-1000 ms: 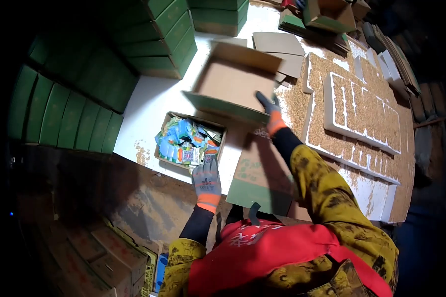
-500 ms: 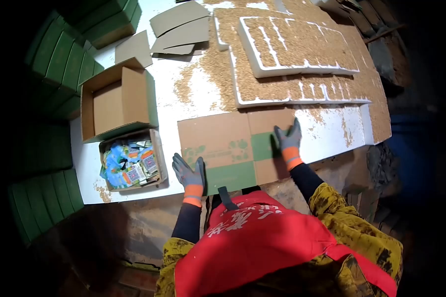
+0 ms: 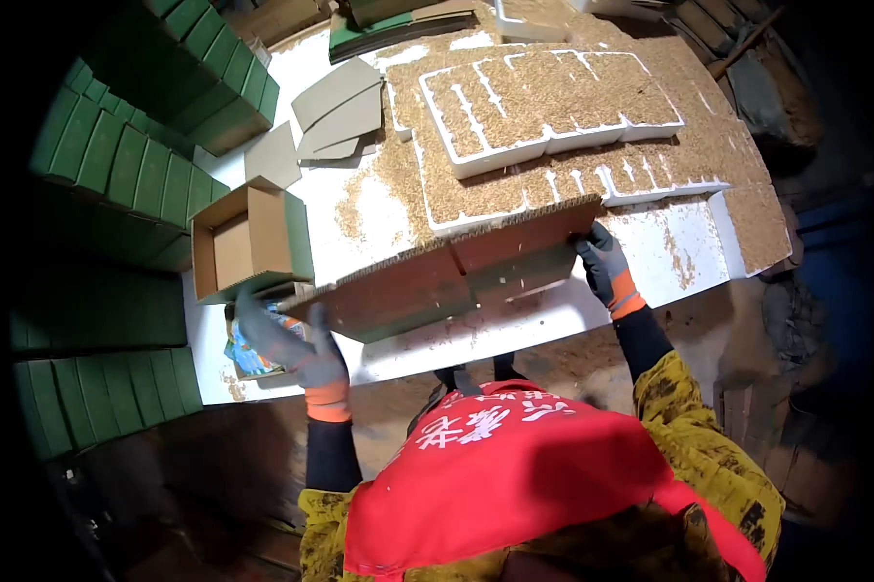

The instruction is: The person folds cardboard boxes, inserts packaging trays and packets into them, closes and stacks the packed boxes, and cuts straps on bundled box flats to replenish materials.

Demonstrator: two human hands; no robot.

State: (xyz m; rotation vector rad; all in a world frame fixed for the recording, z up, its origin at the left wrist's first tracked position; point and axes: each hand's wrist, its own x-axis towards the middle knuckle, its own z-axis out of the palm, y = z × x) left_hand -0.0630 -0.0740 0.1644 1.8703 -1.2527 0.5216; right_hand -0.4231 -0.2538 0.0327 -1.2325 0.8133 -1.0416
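A folded flat cardboard piece [image 3: 408, 291], brown with green, is tilted up on its edge over the white table [image 3: 476, 335]. At its right end my right hand [image 3: 607, 267], in a grey and orange glove, grips the cardboard. My left hand [image 3: 296, 349], blurred by motion, is at the left end with thumb and fingers spread, in front of the small box of blue and colourful packets [image 3: 253, 351]. Whether it touches the cardboard cannot be made out. An open brown box [image 3: 233, 257] stands just behind the packets.
Green boxes [image 3: 117, 155] are stacked at the left. Loose grey card sheets [image 3: 340, 107] lie at the back. White foam trays [image 3: 553, 102] covered with brown grains fill the back right. More flattened green card [image 3: 398, 29] lies at the far edge.
The flat cardboard has been lifted from lying on the table to a tilted position. My right hand has closed on its edge. My left hand has moved left, over the packet box.
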